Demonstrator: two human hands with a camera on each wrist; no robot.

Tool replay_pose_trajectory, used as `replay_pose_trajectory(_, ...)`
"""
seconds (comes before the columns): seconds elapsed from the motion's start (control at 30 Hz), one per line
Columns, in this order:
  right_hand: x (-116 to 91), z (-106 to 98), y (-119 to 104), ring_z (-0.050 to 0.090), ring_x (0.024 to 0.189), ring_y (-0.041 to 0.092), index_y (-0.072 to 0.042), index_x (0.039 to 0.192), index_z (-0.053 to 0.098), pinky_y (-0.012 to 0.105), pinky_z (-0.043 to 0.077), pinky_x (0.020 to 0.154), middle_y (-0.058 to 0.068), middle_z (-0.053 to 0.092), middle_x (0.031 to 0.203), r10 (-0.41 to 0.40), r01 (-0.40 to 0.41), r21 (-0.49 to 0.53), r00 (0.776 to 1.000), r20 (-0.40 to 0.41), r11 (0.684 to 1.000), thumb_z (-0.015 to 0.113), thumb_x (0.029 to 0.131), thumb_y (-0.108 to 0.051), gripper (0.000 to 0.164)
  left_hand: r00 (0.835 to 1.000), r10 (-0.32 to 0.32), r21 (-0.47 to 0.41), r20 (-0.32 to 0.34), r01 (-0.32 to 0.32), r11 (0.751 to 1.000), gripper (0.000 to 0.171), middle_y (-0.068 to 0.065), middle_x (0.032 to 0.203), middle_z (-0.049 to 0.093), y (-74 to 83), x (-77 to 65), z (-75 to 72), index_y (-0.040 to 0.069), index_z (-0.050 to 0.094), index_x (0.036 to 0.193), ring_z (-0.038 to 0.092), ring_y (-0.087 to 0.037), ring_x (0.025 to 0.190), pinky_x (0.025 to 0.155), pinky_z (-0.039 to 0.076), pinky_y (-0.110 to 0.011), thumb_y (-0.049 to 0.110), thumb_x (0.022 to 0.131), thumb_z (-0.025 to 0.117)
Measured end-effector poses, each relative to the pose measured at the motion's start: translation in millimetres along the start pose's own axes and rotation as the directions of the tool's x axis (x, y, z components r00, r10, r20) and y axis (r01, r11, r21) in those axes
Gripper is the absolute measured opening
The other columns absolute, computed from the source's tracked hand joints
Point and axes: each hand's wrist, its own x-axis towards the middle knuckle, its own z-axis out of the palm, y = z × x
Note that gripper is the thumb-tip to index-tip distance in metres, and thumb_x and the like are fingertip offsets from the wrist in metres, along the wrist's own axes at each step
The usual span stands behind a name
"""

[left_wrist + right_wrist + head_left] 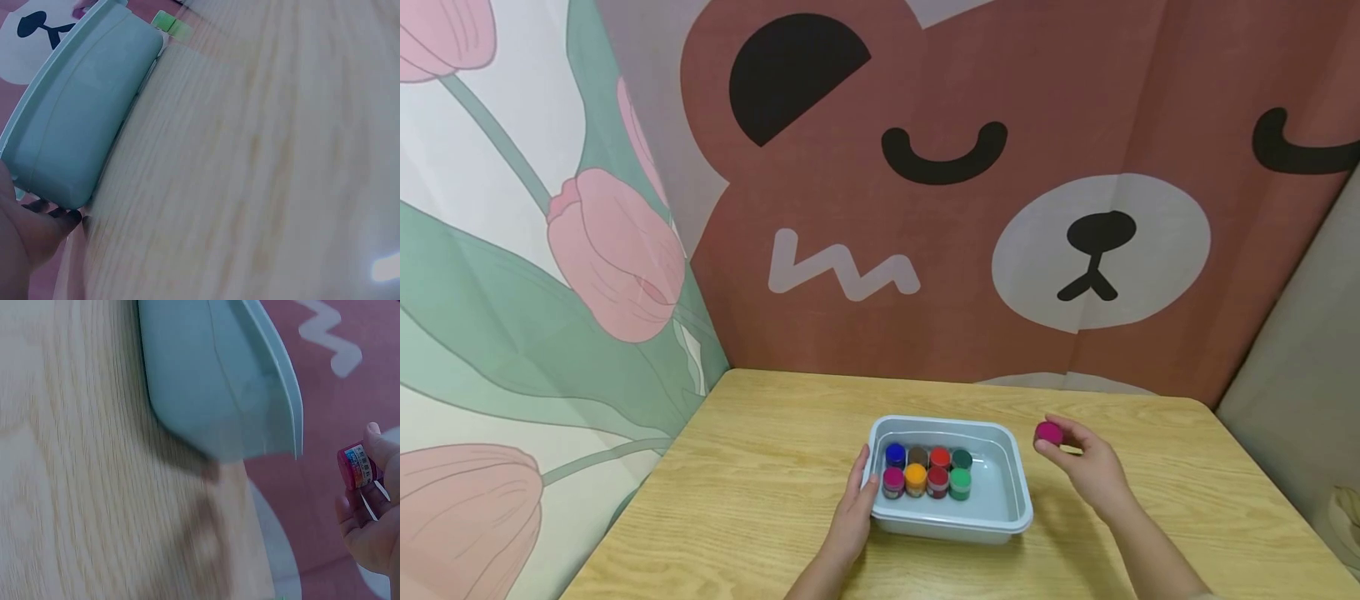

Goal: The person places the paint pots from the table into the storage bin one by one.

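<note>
My right hand [1093, 471] pinches a small magenta paint pot [1048, 433] between thumb and fingers, raised to the right of a pale blue plastic tub [951, 525]. A printed label shows on the pot's side in the right wrist view. With my left hand [852, 512] I grip the tub's left end, thumb at the rim. Inside the tub, two rows of small pots stand together toward the left: blue [895, 455], brown [917, 457], red [939, 458] and dark green [962, 460] behind; magenta [893, 482], orange [915, 479], dark red [937, 482] and green [960, 483] in front.
The tub stands on a wood-grain table [737, 500]. A green-topped item [169, 24] shows past the tub's far end in the left wrist view. Behind the table hangs a bear-print cloth [850, 333], with a tulip-print cloth [617, 250] at left.
</note>
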Motion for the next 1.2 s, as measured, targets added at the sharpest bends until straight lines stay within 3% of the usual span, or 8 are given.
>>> replay_pose_trajectory(0.27, 0.5, 31.7, -25.7, 0.058, 0.112, 0.025, -0.005, 0.137, 0.055, 0.02, 0.053, 0.084, 0.017, 0.063, 0.123, -0.062, 0.057, 0.066, 0.995, 0.076, 0.996, 0.072, 0.09, -0.028, 0.055, 1.0, 0.012, 0.005, -0.006, -0.012, 1.0, 0.056, -0.015, 0.163, 0.021, -2.3, 0.5, -0.1, 0.022, 0.023, 0.157, 0.016, -0.048, 0.148, 0.114, 0.012, -0.073, 0.036, 0.105, 0.039)
replay_pose_trajectory(0.47, 0.7, 57.7, -42.3, 0.06, 0.105, 0.022, -0.006, 0.133, 0.058, 0.028, 0.056, 0.086, 0.012, 0.065, 0.118, -0.058, 0.039, 0.12, 0.986, 0.156, 0.992, 0.076, 0.087, -0.024, 0.052, 1.0, 0.017, 0.004, -0.011, -0.017, 1.0, 0.057, -0.015, 0.163, 0.022, -4.2, 0.9, -0.7, 0.023, 0.024, 0.157, 0.018, -0.048, 0.147, 0.113, 0.014, -0.074, 0.04, 0.104, 0.039)
replay_pose_trajectory(0.6, -0.4, 75.7, -48.9, 0.062, 0.099, 0.022, -0.006, 0.131, 0.061, 0.03, 0.058, 0.082, 0.011, 0.067, 0.117, -0.056, 0.026, 0.146, 0.977, 0.204, 0.989, 0.077, 0.085, -0.022, 0.051, 1.0, 0.015, 0.003, -0.008, -0.015, 1.0, 0.058, -0.015, 0.163, 0.022, -3.7, 1.0, -1.1, 0.023, 0.024, 0.157, 0.018, -0.048, 0.147, 0.113, 0.014, -0.074, 0.041, 0.104, 0.039)
replay_pose_trajectory(0.73, -1.1, 91.2, -50.6, 0.063, 0.096, 0.022, -0.004, 0.128, 0.062, 0.026, 0.058, 0.076, 0.011, 0.068, 0.115, -0.074, 0.036, 0.159, 0.968, 0.241, 0.987, 0.078, 0.084, -0.02, 0.049, 1.0, 0.014, 0.01, -0.002, -0.014, 1.0, 0.057, -0.016, 0.163, 0.021, -1.6, 0.4, -1.2, 0.022, 0.023, 0.157, 0.017, -0.048, 0.147, 0.113, 0.014, -0.074, 0.039, 0.105, 0.039)
replay_pose_trajectory(0.93, -2.8, 104.2, -53.0, 0.062, 0.095, 0.019, -0.003, 0.126, 0.062, 0.023, 0.055, 0.074, 0.011, 0.069, 0.113, -0.127, 0.089, 0.147, 0.953, 0.276, 0.985, 0.079, 0.082, -0.02, 0.05, 1.0, 0.02, 0.002, -0.001, -0.02, 1.0, 0.057, -0.017, 0.162, 0.021, -0.7, 0.6, -1.3, 0.019, 0.022, 0.157, 0.017, -0.048, 0.147, 0.113, 0.015, -0.073, 0.033, 0.105, 0.04)
replay_pose_trajectory(1.2, -3.9, 112.5, -53.4, 0.062, 0.099, 0.022, -0.003, 0.12, 0.065, 0.035, 0.053, 0.083, 0.01, 0.069, 0.11, -0.184, 0.163, 0.089, 0.919, 0.348, 0.983, 0.081, 0.079, -0.019, 0.047, 1.0, -0.004, 0.009, 0.0, 0.004, 1.0, 0.056, -0.017, 0.163, 0.022, -2.4, 1.3, -0.8, 0.023, 0.023, 0.157, 0.017, -0.049, 0.147, 0.113, 0.014, -0.074, 0.037, 0.105, 0.038)
